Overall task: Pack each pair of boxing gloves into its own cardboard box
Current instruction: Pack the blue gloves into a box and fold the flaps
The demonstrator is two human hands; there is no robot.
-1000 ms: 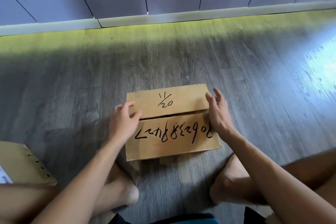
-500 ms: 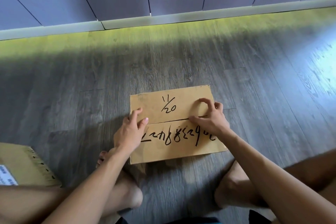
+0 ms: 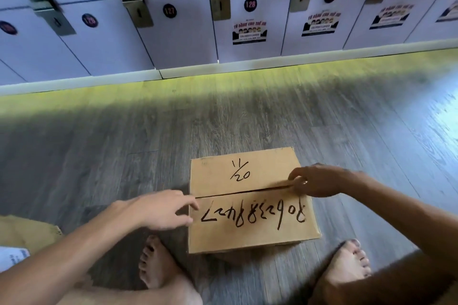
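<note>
Box: cardboard box [image 3: 250, 228] shut on the floor [image 3: 173, 136], seam [image 3: 235, 193] running left to right; no gloves visible | Hands: right hand [image 3: 319, 181] pinches the far flap [image 3: 213, 176] at the seam's right end; left hand [image 3: 158, 210] outstretched and empty, fingertips at the left end | Change: both hands have slid outward off the lid.

Cardboard box [image 3: 250, 230] flaps closed, inside hidden; left-edge carton [image 3: 27, 233], maybe another box, cut off; locker sticker [image 3: 249, 32] print unreadable.
</note>
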